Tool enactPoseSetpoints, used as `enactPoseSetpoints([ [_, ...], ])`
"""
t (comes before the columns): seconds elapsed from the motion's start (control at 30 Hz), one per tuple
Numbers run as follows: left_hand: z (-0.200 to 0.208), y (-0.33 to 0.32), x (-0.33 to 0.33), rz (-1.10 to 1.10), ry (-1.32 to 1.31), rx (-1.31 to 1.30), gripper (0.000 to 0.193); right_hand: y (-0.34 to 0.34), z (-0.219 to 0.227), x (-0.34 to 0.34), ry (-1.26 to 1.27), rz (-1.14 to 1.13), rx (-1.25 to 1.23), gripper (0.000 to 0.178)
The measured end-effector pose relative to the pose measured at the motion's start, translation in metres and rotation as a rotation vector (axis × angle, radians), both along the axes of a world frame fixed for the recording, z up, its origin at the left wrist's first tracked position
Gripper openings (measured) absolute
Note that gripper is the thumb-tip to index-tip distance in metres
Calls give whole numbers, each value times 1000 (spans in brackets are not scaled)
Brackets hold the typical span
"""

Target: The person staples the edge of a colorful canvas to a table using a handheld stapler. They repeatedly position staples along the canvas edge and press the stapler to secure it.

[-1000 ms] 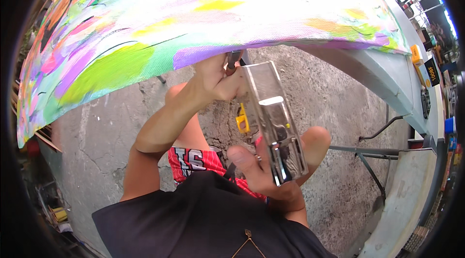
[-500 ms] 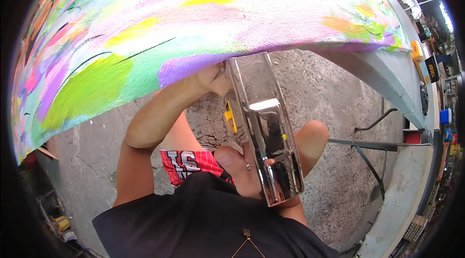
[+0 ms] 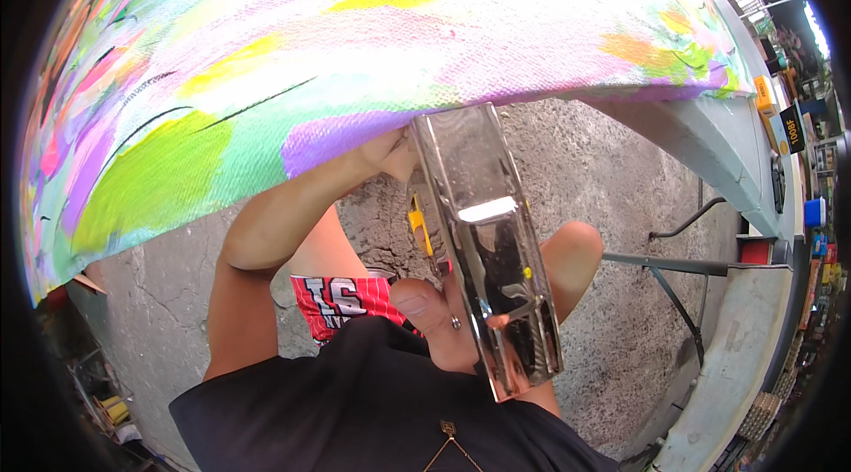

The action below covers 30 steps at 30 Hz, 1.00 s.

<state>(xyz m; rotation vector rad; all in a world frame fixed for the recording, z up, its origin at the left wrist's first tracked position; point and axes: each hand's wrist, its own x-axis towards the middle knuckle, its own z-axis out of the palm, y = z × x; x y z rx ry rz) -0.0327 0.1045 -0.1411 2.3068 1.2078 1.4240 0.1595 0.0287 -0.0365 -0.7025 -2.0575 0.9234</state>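
A large canvas [image 3: 372, 55] painted in pink, green, yellow and purple fills the upper part of the view. My left hand [image 3: 388, 156] is closed on its lower edge from underneath. My right hand [image 3: 436, 317], with a ring on one finger, grips a shiny chrome staple gun [image 3: 486, 241] near my chest. The gun points up, its far end touching the canvas edge beside my left hand. Most of my right hand is hidden behind the gun.
Cracked concrete ground [image 3: 612, 171] lies below. A yellow tool [image 3: 417, 226] shows between my knees. To the right run a grey table edge [image 3: 709, 144] with dark metal legs [image 3: 674, 268] and shelves of coloured items [image 3: 789, 126].
The canvas has come lower and closer in the view. The staple gun has risen until its far end meets the canvas edge beside my left hand.
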Motion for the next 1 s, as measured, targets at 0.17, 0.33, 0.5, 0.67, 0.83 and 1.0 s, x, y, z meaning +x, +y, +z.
enactPoseSetpoints([
  [0.17,-4,0,-1,25,3,-6,32,5,-9,-5,83,42,22,27],
  [0.33,-3,5,5,11,-15,-7,32,22,-40,-11,184,94,86,25],
  [0.5,-1,2,5,150,-135,20,31,19,-50,-27,302,-61,79,24],
  [0.67,40,-12,10,105,-366,93,27,-7,-27,4,239,-174,-77,32],
  [0.83,56,-37,19,99,-445,-24,32,-12,-105,39,-22,-321,-245,28],
  [1.0,84,-71,32,253,-523,-226,42,-19,-194,49,-73,-363,-641,30],
])
